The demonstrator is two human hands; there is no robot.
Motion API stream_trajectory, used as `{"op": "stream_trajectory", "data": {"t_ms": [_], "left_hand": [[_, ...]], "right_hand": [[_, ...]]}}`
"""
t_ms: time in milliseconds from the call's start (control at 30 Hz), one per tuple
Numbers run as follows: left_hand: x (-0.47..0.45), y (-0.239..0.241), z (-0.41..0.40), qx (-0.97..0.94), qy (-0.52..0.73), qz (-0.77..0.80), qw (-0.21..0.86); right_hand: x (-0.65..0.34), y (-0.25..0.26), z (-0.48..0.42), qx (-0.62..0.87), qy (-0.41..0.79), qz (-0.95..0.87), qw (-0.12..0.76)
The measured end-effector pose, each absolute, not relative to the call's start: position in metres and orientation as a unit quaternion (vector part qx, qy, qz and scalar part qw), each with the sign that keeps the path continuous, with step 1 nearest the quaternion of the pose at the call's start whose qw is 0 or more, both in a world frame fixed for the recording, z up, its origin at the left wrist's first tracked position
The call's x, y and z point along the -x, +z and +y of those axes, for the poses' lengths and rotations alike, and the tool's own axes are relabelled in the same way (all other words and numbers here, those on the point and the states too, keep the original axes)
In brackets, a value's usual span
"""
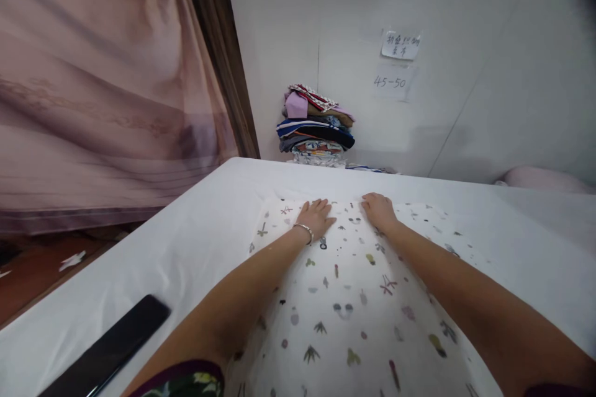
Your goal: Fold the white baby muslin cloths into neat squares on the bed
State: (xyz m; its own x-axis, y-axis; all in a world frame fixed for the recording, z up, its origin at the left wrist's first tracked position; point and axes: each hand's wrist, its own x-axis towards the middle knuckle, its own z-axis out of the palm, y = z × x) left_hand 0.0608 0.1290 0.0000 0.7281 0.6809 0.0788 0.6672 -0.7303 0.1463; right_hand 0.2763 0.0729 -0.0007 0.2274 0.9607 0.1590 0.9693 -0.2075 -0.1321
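A white cloth (354, 298) printed with small coloured motifs lies spread on a white-covered surface (195, 229) in front of me. My left hand (316, 214), with a thin bracelet at the wrist, lies flat on the cloth near its far edge, fingers stretched out. My right hand (378, 209) rests beside it on the same far edge, its fingers curled down onto the fabric; whether it pinches the fabric is unclear.
A dark phone (112, 344) lies on the white surface at the near left. A stack of folded clothes (315, 127) stands against the back wall under two paper notes (400, 44). A pink curtain (93, 87) hangs at the left.
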Motion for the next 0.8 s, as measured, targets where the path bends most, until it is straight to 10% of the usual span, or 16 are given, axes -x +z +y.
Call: {"op": "stream_trajectory", "data": {"t_ms": [800], "left_hand": [[-0.062, -0.008, 0.133, -0.919, 0.033, 0.386, 0.070]], "right_hand": [[-0.316, 0.008, 0.035, 0.774, 0.106, -0.623, 0.044]]}}
